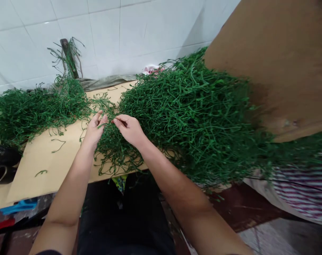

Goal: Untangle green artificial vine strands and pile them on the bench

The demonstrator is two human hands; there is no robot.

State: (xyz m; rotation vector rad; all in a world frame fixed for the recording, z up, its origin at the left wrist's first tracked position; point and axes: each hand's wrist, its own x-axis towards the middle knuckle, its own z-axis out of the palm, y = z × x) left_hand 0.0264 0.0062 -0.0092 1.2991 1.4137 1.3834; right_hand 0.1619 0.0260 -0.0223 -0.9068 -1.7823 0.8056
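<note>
My left hand is closed round some thin green plastic-looking plant stems, whose branching tips fan out above the fingers. Close beside it, my right hand pinches at the same stems with thumb and forefinger; exactly which piece it grips is too small to tell. A big heap of the same green stems rises just to the right of my right hand. More stems lie loose below both hands, on the cardboard sheet.
Another pile of green stems lies at the left, near an upright dark post. A large brown cardboard panel leans over the right heap. Black cylinders stand at the left edge. White tiles cover the wall behind.
</note>
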